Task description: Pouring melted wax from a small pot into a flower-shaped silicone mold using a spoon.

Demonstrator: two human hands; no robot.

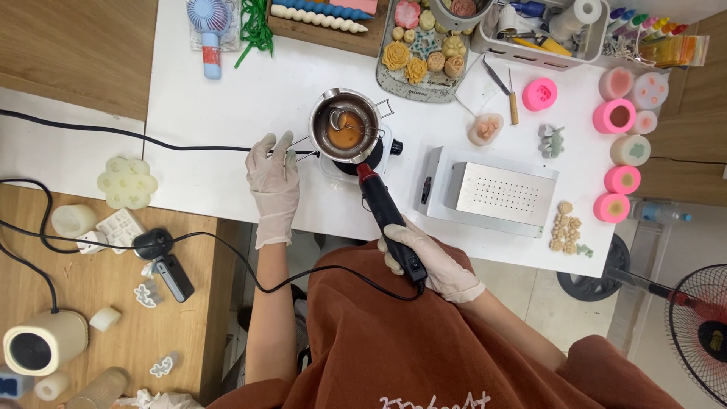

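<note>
A small metal melting pot (344,125) with brown liquid inside sits on a little black hot plate (379,151) on the white table (227,98). My left hand (273,182), in a thin white glove, holds the pot's wire handle at its left side. My right hand (432,261), also gloved, grips a black heat gun (386,216) with a red nozzle. The nozzle points at the pot's lower right rim. The gun's black cord runs down and left across my brown apron.
A white perforated metal box (492,193) stands right of the pot. Pink and white silicone moulds (621,117) line the right edge. A tray of flower-shaped pieces (424,57) lies behind. A hand fan (210,30) lies far left. White moulds and a power strip (121,227) sit on the wooden side table.
</note>
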